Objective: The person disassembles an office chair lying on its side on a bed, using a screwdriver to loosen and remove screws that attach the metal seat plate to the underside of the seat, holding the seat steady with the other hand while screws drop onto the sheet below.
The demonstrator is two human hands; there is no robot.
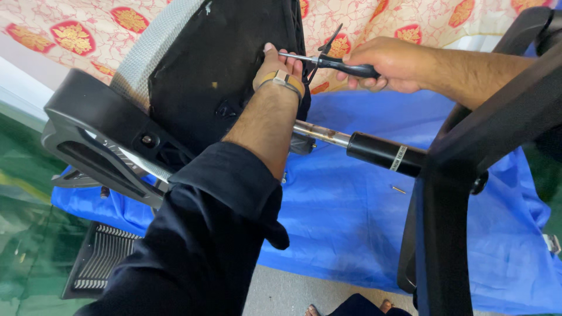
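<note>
Scissors at the underside of an overturned office chair.
The right hand [383, 63] grips the scissors [328, 57]; the left hand [283, 63] presses the chair seat [216, 64], fingers hidden, grip unclear.

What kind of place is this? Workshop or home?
Probably a home room used as a makeshift repair spot, not a workshop: an overturned black office chair lies on a blue plastic sheet spread over the floor, with a floral red-and-cream cloth behind it.
</note>
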